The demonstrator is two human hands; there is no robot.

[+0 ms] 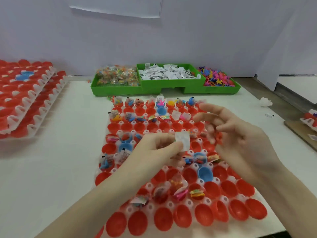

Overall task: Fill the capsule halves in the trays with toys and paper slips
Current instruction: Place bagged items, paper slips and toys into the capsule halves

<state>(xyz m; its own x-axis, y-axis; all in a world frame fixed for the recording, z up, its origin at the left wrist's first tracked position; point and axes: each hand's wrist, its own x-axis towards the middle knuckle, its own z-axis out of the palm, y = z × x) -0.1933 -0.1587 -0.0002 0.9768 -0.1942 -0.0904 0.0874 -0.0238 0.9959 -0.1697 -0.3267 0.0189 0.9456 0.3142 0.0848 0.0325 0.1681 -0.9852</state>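
- Head view: a white tray (109, 170) of red capsule halves (181, 219) is laid on the white table (56, 162), and a few blue capsule halves (205, 172) are seated among the red ones.
- Some halves in alternate rows are filled with small bagged toys (197, 194) and slips; the rows between and the nearest row are seen empty.
- A white paper slip (183, 140) is pinched between thumb and curled fingers of the left hand (159, 146), which is held above the middle of the tray.
- The right hand (240, 140) is held just beside it, palm turned inward, fingers loosely spread; a small red toy (218, 137) is seen against its palm, though whether it is actually gripped cannot be told.
- A green bin (164, 87) is set beyond the tray against the wall, divided in three: bagged toys (118, 75) on the left, paper slips (167, 73) in the middle, loose coloured figures (215, 78) on the right.
- Stacked trays of closed red capsules (24, 98) are placed at the far left of the table.
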